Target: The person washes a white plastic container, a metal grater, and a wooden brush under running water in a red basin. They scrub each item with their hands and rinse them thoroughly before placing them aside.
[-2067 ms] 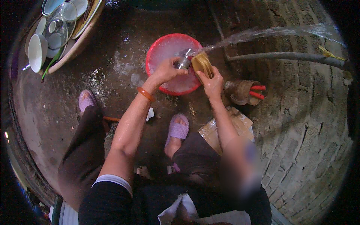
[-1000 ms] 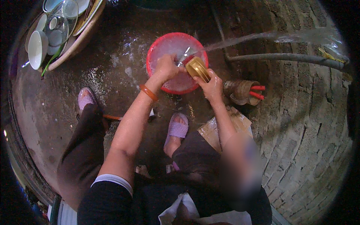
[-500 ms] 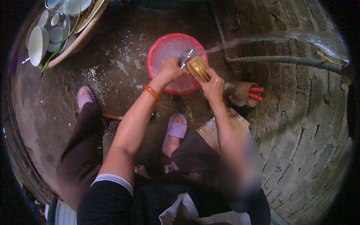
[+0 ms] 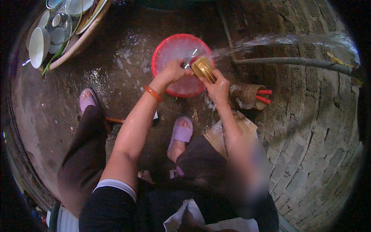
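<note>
Over a red-rimmed basin (image 4: 155, 58) of cloudy water, my left hand (image 4: 174, 71) is closed on a small shiny metal piece (image 4: 187, 66), whose kind I cannot make out. My right hand (image 4: 218, 86) grips a gold-coloured ridged object (image 4: 203, 69) with rounded ends, its fingers along the near side. The gold object's far end meets the metal piece, and some of both is hidden by my fingers. A stream of water (image 4: 266, 40) arcs in from the right toward the basin's right side. An orange bangle (image 4: 153, 93) circles my left wrist.
A wide round basket (image 4: 83, 42) of bowls and glassware stands at the far left. To the right lie a grey pipe (image 4: 293, 61) and a tube-shaped container (image 4: 244, 96) with red handles. Flattened cardboard (image 4: 216, 135) is by my right leg. The floor is wet.
Both hands stay over the basin with small shifts; the left moves slightly left. The gold object tilts a little, and water splashes beside my right hand.
</note>
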The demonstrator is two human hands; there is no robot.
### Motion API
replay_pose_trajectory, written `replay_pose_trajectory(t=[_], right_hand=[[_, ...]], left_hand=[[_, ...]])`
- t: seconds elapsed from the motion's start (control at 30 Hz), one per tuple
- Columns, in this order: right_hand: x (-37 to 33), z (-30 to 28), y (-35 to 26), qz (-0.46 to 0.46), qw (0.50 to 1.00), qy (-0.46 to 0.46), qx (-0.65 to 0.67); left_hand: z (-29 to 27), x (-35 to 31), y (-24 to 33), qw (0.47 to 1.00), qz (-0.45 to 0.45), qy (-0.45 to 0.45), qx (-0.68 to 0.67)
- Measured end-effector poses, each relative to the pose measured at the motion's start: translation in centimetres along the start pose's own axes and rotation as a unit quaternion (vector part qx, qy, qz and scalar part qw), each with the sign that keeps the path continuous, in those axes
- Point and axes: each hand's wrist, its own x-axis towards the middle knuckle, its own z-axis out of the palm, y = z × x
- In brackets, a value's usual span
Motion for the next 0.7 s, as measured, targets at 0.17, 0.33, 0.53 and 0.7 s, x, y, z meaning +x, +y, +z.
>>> replay_pose_trajectory(t=[0.17, 0.33, 0.53, 0.7], right_hand=[[1.1, 0.4, -0.5, -0.067, 0.994, 0.081, 0.01], [-0.4, 0.5, -0.1, 0.006, 0.998, 0.052, 0.031], [-1.3, 1.0, 0.0, 0.018, 0.991, 0.088, 0.103], [-1.3, 1.1, 0.4, 0.017, 0.974, 0.166, 0.151]], left_hand=[[0.1, 0.0, 0.3, 1.0, 0.0, -0.01, 0.013], [0.1, -1.3, 1.1, 0.985, 0.044, 0.137, 0.095], [-0.4, 0.0, -0.6, 0.997, 0.068, 0.038, -0.007], [1.0, 0.1, -1.0, 0.998, 0.042, 0.052, 0.006]])
